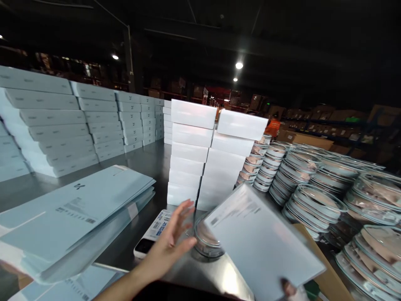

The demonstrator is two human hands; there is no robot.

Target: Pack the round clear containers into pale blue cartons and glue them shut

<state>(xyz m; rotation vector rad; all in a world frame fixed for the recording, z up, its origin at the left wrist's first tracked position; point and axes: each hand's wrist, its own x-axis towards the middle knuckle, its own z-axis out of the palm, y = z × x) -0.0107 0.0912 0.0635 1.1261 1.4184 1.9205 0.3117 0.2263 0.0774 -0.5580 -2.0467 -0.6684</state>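
My left hand (167, 246), fingers spread, nears round clear lidded container (205, 240); right hand (290, 288) grips flat white carton (263, 242); container unboxed

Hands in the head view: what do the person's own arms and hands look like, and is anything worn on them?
The left hand is bare, with no glove, ring or watch showing, and the forearm behind it has no sleeve in view. Of the right hand only a fingertip or thumb shows at the bottom edge, bare as well; its arm is out of view.

The white box (263, 242) hides most of the right hand (290, 288) (frame-cut too).
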